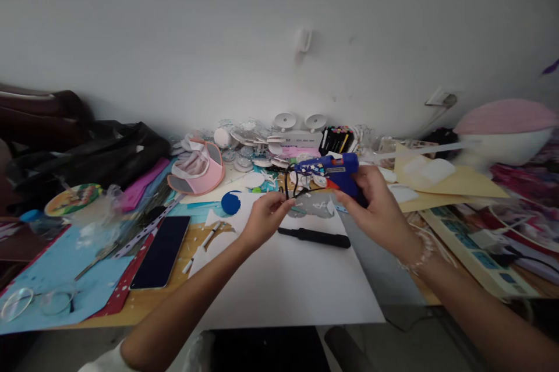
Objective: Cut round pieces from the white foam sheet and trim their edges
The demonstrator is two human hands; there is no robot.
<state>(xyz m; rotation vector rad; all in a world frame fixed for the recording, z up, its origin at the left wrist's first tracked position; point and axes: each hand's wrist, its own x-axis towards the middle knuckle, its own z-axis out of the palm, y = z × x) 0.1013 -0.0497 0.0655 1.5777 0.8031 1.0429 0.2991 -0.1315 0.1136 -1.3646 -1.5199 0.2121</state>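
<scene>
A blue hot glue gun (334, 170) is gripped by the right hand (379, 204) above the far edge of a white sheet (288, 279), nozzle turned toward nine o'clock; the fingers are wrapped closed about its handle. The gun's black cord (292, 184) (looped just below the nozzle) is pinched between thumb and fingertips of the left hand (264, 218); a black craft knife (314, 237) lies at six o'clock of the gun; a dark phone (161, 251) rests well apart at eight o'clock, and a pink visor (198, 174) at nine o'clock.

Glossy blue plastic glue gun (334, 171), matt white paper sheet (288, 284), glassy black phone (161, 251), pink cloth visor (198, 173)
</scene>
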